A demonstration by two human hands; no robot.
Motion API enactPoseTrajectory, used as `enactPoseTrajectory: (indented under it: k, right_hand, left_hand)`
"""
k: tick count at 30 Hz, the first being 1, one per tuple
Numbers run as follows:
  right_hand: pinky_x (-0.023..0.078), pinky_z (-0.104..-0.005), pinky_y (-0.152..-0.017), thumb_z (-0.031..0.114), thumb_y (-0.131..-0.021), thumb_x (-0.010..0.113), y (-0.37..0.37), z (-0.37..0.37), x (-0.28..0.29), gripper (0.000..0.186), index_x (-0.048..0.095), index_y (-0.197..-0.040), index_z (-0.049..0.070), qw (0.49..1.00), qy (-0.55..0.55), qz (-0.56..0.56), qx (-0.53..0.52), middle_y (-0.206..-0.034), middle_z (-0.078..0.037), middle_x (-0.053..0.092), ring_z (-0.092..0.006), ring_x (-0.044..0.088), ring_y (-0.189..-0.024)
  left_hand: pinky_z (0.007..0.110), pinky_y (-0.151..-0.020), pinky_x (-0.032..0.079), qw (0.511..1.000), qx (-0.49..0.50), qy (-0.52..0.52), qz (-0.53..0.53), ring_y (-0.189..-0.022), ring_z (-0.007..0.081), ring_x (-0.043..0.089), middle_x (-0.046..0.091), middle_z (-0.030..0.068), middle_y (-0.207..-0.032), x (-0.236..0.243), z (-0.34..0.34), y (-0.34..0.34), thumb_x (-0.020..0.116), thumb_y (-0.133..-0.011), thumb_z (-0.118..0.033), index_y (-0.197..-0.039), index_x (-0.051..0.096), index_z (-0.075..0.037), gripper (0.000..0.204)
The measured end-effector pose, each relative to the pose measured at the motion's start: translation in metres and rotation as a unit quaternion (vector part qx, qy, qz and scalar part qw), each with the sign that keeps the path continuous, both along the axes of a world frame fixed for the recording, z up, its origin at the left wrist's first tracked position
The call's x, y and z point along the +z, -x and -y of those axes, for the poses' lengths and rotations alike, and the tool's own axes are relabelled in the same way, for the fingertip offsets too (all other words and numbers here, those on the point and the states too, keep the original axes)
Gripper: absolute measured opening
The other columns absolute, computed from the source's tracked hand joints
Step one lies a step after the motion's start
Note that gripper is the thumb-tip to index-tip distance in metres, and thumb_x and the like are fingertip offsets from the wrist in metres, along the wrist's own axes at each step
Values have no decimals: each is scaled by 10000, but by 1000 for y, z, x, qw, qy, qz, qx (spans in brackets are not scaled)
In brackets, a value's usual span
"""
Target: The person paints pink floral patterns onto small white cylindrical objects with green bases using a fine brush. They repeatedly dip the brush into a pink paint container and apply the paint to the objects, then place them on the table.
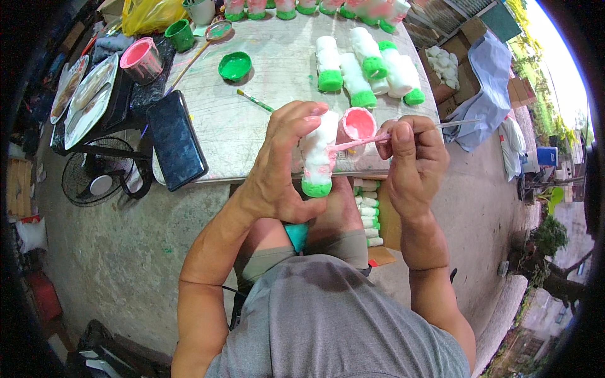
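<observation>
My left hand is closed around a small white figurine with a green base, gripping it by its top and bottom ends. Pink paint marks its lower part. In my right hand a thin paintbrush is pinched, its pink-coated tip against the figurine's side. Just behind the brush, at the table's near edge, stands a cup of pink paint. To the left of it, a second paintbrush with green on it lies on the table, its near end close to my left hand.
On the table are a green paint dish, a black phone and several green-based white figurines. Pink-painted ones line the far edge. A pink bucket stands left; a fan is below. A box of figurines sits under the table.
</observation>
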State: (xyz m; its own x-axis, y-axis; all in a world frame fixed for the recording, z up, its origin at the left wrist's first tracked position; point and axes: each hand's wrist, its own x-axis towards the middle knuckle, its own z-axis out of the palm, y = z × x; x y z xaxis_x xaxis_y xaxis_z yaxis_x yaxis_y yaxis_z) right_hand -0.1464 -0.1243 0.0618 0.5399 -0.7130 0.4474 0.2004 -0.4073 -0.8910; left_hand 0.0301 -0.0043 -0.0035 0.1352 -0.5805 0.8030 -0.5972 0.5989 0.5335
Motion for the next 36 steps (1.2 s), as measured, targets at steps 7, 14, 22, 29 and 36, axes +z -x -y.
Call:
enactPoseTrajectory:
  k: [7,14,22,29,36]
  right_hand:
    - [450,-217,-642,206,-1057,611,6,-2,-8,207,616,-1016,3,1000,21,6,-3,-838,-29,637,-59,536,-721]
    - [436,-256,-662,178,-1066,577,10,-8,-12,183,551,-1045,-3,999,14,30,18,-863,-100,637,-109,518,-731]
    - [439,-252,-672,166,-1072,557,12,-16,-13,167,549,-1042,2,999,-14,45,6,-875,-108,646,-111,523,-735]
    - [462,-254,-694,176,-1076,546,15,-23,-2,182,539,-1056,-5,989,143,-23,-35,-862,-111,637,-128,556,-749]
    - [482,-280,-700,166,-1068,560,14,-22,-7,177,534,-1076,-9,980,199,25,16,-857,-110,630,-154,586,-781]
  left_hand:
    - [501,-1150,348,1000,2,1,-13,-1347,392,465,460,273,-1438,-1,1,1,841,-552,-223,-1491,316,-97,1083]
    - [468,-1161,337,998,-11,-13,-58,-1369,375,457,454,252,-1457,-3,0,6,846,-535,-199,-1491,321,-100,1095]
    - [468,-1165,350,998,-2,-25,-56,-1375,367,458,459,239,-1453,-3,-1,5,869,-522,-235,-1487,333,-99,1112]
    - [485,-1097,420,998,39,-36,-15,-1272,381,534,530,253,-1372,6,-2,3,878,-490,-271,-1447,401,-82,1085]
    - [476,-1071,443,997,60,-42,-8,-1249,386,548,539,256,-1361,9,-3,7,874,-478,-259,-1426,427,-78,1063]
